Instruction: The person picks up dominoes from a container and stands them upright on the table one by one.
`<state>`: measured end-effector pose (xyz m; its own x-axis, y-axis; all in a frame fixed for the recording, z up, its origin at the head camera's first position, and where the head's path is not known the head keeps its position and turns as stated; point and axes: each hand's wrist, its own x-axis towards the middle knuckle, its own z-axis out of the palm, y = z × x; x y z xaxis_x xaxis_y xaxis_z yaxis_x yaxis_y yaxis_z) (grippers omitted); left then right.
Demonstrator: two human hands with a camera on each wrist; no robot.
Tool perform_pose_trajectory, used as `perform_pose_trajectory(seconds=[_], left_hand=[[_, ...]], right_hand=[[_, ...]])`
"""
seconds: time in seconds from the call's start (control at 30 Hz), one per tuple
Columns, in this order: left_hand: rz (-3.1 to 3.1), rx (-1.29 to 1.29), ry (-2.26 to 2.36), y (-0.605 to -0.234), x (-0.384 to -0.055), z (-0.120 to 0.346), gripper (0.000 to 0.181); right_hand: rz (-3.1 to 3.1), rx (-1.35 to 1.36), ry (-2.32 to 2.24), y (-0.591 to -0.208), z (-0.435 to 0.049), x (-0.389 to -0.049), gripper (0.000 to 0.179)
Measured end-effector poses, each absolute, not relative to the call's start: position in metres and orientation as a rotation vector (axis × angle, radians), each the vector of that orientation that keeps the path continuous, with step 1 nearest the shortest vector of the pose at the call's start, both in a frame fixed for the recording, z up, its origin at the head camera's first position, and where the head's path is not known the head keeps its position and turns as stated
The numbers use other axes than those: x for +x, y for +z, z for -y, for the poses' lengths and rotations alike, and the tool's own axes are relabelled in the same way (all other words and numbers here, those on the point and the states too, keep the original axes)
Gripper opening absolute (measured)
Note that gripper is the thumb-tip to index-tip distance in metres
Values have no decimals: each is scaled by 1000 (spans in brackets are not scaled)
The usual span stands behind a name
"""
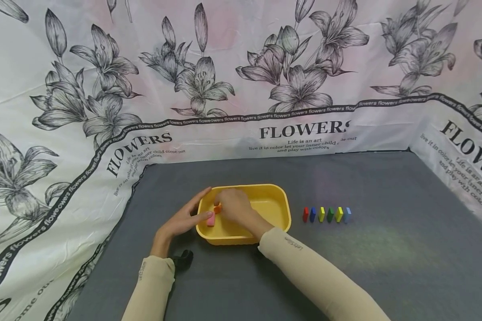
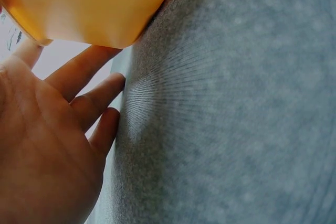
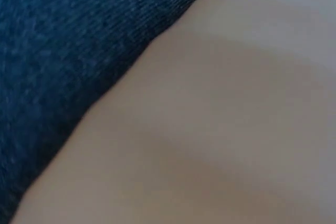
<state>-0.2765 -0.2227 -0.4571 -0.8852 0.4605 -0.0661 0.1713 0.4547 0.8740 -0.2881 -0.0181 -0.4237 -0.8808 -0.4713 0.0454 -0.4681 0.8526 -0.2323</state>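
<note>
A yellow plastic tub (image 1: 265, 240) stands on the dark tabletop. My left hand (image 1: 181, 221) holds its left side, the thumb over the rim and the other fingers spread along the outside. In the left wrist view, those fingers of the left hand (image 2: 58, 108) touch the tub wall (image 2: 100, 9) from below. Inside the tub my right hand (image 1: 235, 207) reaches down at the left end, pinching a tilted orange block (image 1: 218, 208); the fingertips are mostly hidden. A pink block (image 1: 211, 219) lies beside it, near the left thumb. The right wrist view shows mostly blurred sleeve.
Right of the tub, several small blocks stand in a spaced row: red (image 1: 305, 214), blue (image 1: 313, 214), yellow (image 1: 322, 214), green (image 1: 330, 215), another yellow and light blue (image 1: 347, 215). A flower-printed cloth (image 1: 241, 149) borders the table's back and sides.
</note>
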Motion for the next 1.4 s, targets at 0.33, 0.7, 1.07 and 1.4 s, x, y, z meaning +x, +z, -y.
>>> perform_pose_trajectory(seconds=[0.33, 0.7, 1.07, 1.4], left_hand=[[-2391, 577, 1432, -459, -278, 225, 74], [-2387, 581, 1431, -459, -278, 224, 74], [-2404, 580, 1414, -460, -278, 223, 75], [-2415, 549, 1402, -461, -278, 223, 75]], right_hand=[[-2979, -774, -176, -431, 25, -289, 21], [-3003, -833, -103, -430, 24, -288, 13], [-2977, -813, -95, -428, 15, -288, 18], [-2982, -788, -275, -426, -9, -284, 16]])
